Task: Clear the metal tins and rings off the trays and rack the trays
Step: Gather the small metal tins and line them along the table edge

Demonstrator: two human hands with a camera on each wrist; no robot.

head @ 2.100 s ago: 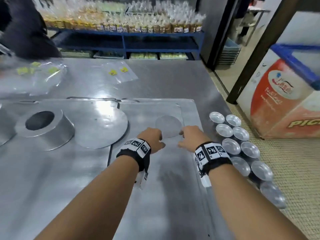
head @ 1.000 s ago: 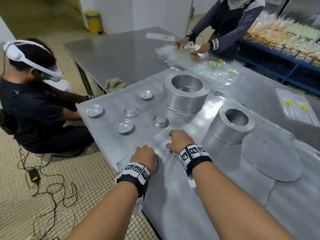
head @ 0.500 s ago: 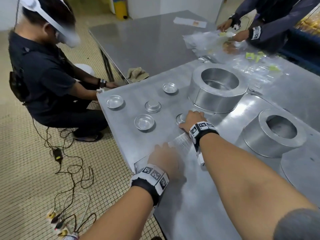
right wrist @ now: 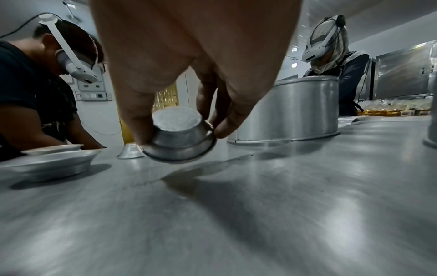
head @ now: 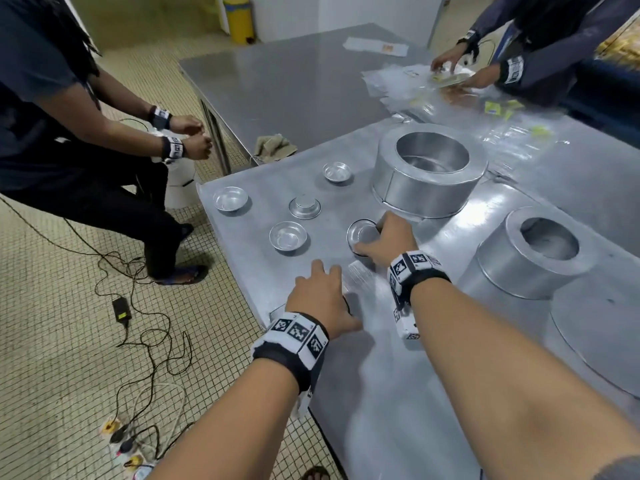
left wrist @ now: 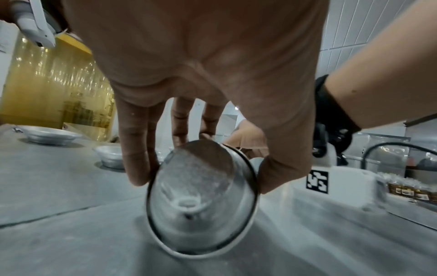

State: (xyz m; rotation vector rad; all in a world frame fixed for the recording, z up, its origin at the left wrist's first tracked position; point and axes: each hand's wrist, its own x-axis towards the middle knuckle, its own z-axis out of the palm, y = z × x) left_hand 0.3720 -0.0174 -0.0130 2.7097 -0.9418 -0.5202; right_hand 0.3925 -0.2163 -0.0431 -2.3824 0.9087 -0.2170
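The right hand (head: pixel 388 241) is pinching a small tin (head: pixel 362 233) between thumb and fingers, tilting it off the tray (head: pixel 242 265); the right wrist view is showing it bottom-up and clear of the metal, just in front of the big ring (head: pixel 429 174). The left hand (head: pixel 320 299) is gripping another tin (left wrist: pixel 201 201), thumb on one side of the rim and fingers on the other, its lower rim touching the tray near the front edge; from the head view that tin is hiding under the hand. Four more tins are sitting loose on the tray: one (head: pixel 230 199) by the left edge, one (head: pixel 288 235) nearer the hands, one upside down (head: pixel 304 206) in the middle, and one (head: pixel 337 171) beside the big ring. A smaller ring (head: pixel 536 251) is standing to the right, on the neighbouring tray, well apart from the tins. Two other people are working at the tabletop (head: pixel 294 81) beyond.
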